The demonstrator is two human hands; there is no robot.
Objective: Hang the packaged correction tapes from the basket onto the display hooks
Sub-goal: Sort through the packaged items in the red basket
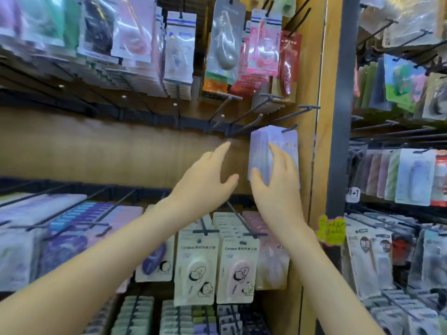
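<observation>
Now right grip (274, 182) around lilac tape packs (259, 147) on hook (290, 128)

— Left hand (208, 176)?
— Raised, bare arm stretched forward, fingers (222, 149) spread, holding nothing.
— Right hand (275, 182)?
— Raised just beside it, thumb and fingers clasping the packs (258, 151), wrist straight.

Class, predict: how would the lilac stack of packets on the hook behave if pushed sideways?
Hanging from one hook, the lilac stack would probably swing. Being many thin packets, it likely fans apart unless the right hand grips it.
</observation>
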